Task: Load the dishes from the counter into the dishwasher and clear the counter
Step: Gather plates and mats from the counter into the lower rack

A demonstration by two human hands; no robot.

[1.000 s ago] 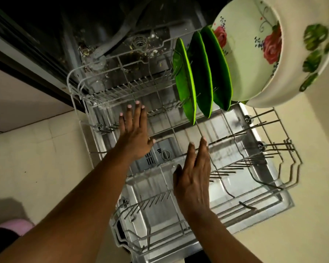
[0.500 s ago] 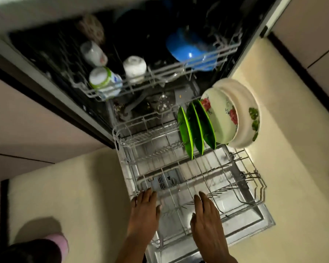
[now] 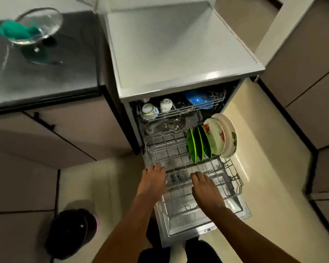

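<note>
- Both hands have drawn back to the lower rack's (image 3: 188,160) near part: left hand (image 3: 153,180) and right hand (image 3: 205,188), fingers relaxed, grasping nothing.
- Three green plates (image 3: 198,142), one floral plate (image 3: 216,136) and one floral bowl (image 3: 228,136) stand far right.

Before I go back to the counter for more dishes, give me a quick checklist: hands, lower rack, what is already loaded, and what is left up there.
1. Left hand free: ok, fingers straight over the white wire lower rack, holding nothing.
2. Right hand free: ok, flat over the same rack, no grip on anything.
3. Lower rack pulled out over the open door: ok.
4. Three green plates and the floral plates on edge at the rack's back right: ok.
5. Free slots in the front of the rack: ok.
6. Counter cleared: not ok, a clear glass bowl with something teal in it sits on the dark counter.
</note>
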